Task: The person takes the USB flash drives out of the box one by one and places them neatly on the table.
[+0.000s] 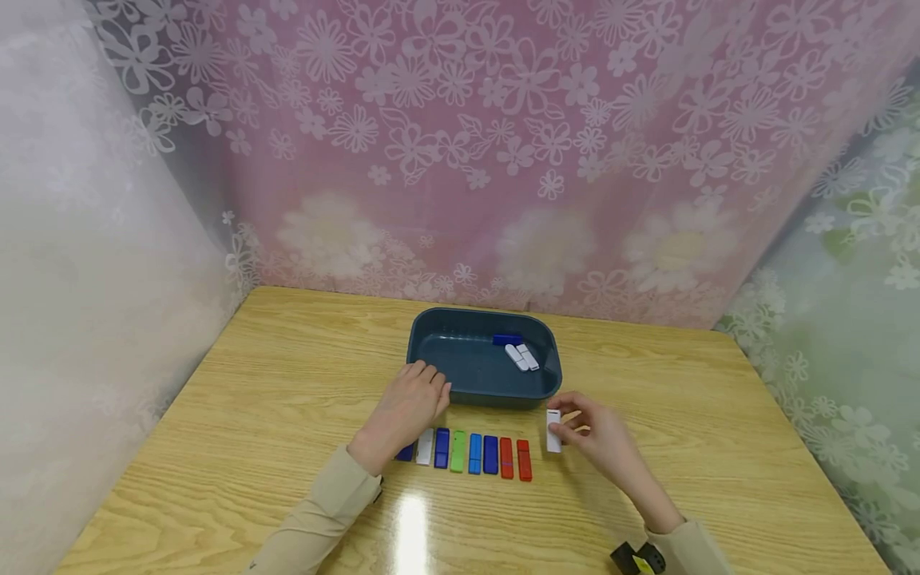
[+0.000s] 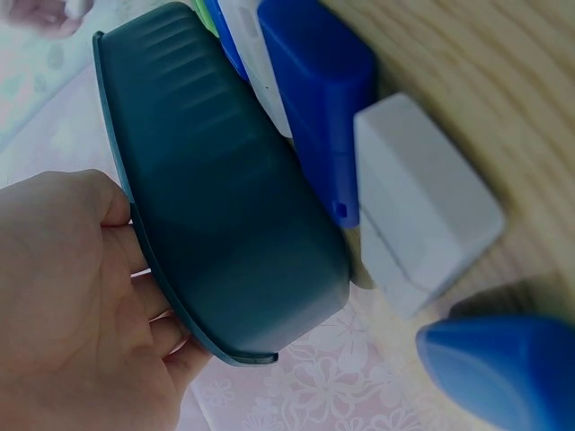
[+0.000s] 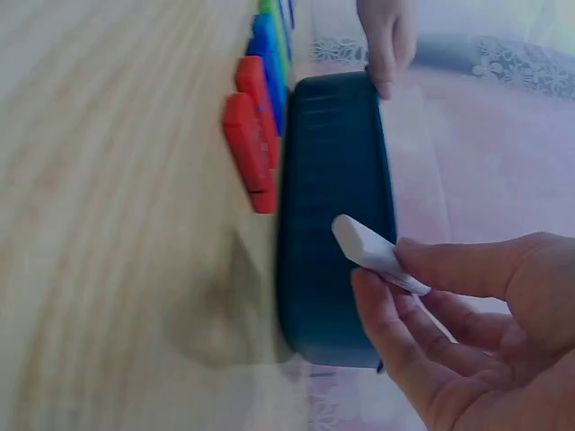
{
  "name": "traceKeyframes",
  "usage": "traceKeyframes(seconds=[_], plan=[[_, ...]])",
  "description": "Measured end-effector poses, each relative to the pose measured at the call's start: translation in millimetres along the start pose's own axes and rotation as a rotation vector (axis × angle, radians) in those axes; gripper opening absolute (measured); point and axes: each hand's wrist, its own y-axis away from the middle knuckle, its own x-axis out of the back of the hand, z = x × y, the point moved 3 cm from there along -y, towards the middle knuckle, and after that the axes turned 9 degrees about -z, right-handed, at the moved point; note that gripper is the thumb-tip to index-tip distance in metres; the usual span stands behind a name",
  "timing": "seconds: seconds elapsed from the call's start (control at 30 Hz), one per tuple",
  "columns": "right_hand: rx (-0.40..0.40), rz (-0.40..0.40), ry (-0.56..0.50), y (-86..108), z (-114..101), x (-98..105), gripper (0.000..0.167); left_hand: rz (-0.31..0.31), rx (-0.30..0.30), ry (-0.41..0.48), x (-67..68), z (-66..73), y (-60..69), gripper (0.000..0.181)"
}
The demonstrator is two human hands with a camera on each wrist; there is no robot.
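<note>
A dark teal plastic basin (image 1: 481, 399) stands on the table. At its front left, my left hand (image 1: 410, 403) grips the rim, with fingers curled over the edge; the left wrist view shows this hand (image 2: 90, 296) on the rim. My right hand (image 1: 600, 439) pinches a white USB flash drive (image 1: 553, 431) between thumb and fingers, just off the basin's front right corner. In the right wrist view the white drive (image 3: 364, 247) is tilted. Inside the basin lie two white flash drives (image 1: 517, 357) and a dark blue one (image 1: 507, 339).
In front of the basin runs a row of flash drives: red (image 1: 525, 461), dark blue (image 1: 490, 454), light blue (image 1: 475, 454), green (image 1: 458, 451) and white (image 1: 425, 447) among them. My left forearm covers the row's left end. Floral curtains (image 1: 460, 160) surround the wooden table (image 1: 287, 383).
</note>
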Motion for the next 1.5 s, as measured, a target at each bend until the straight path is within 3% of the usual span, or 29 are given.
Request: traceKeyframes(seconds=[0.17,0.33,0.57,0.87,1.1,1.5], plan=[[-0.054,-0.123,0.029,0.3,7,-13,0.022,-0.006,0.003,0.000,-0.3,-0.2,0.0,0.024],[-0.070,-0.194,0.035,-0.1,9,-22,0.020,-0.003,-0.001,0.004,0.2,0.1,0.3,0.024],[-0.122,-0.182,0.083,-1.0,8,-26,0.019,0.013,-0.003,0.014,0.1,-0.1,-0.4,0.024],[-0.132,-0.160,0.174,-1.9,6,-28,0.016,-0.004,0.001,0.014,-0.6,0.0,-0.3,0.025],[-0.091,-0.041,0.182,-3.6,1,-20,0.005,-0.005,0.001,0.014,0.3,0.4,-0.2,0.025],[0.178,0.187,0.242,-20.1,-18,-3,0.007,-0.007,-0.003,0.004,-0.1,0.2,-0.3,0.025]])
